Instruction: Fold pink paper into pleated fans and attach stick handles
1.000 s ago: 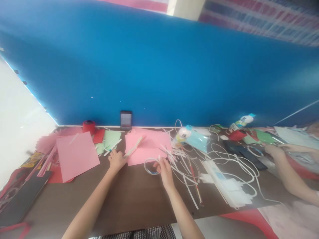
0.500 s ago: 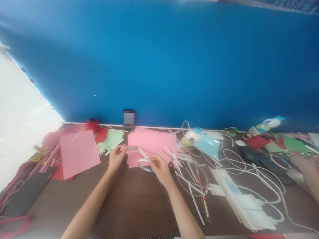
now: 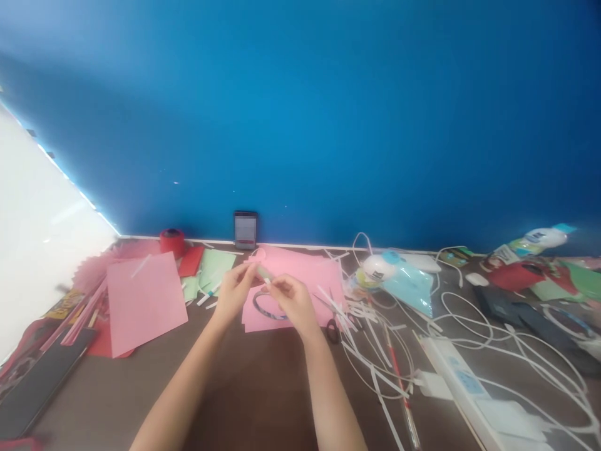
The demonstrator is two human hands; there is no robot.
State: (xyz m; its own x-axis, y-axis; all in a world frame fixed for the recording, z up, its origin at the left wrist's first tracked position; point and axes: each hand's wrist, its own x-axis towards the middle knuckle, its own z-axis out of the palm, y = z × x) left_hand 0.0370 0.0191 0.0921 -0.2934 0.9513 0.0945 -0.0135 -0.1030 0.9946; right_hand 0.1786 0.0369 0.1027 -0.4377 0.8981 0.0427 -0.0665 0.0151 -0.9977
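My left hand (image 3: 235,291) is closed in a pinch on a pale strip of tape (image 3: 264,273). Opposite it, my right hand (image 3: 293,304) pinches the other end of the strip, its fingertips close to the left ones. Just below the fingers is a thin ring with a dark and white pattern, like a nearly used tape roll (image 3: 263,311); my right fingers cover part of it. Pink paper sheets (image 3: 305,266) lie beneath both hands. Black-handled scissors (image 3: 333,331) rest beside the right wrist.
More pink paper (image 3: 145,307), green paper (image 3: 216,266) and a red roll (image 3: 172,243) lie left. A phone (image 3: 246,230) leans on the blue wall. White paper strips (image 3: 370,363), a glue bottle (image 3: 379,267), cables (image 3: 516,338) and a power strip (image 3: 462,382) crowd the right side.
My hands have come together, so the strip between them spans a shorter gap. The view has shifted a little left, and another person's hand at the far right is out of view.
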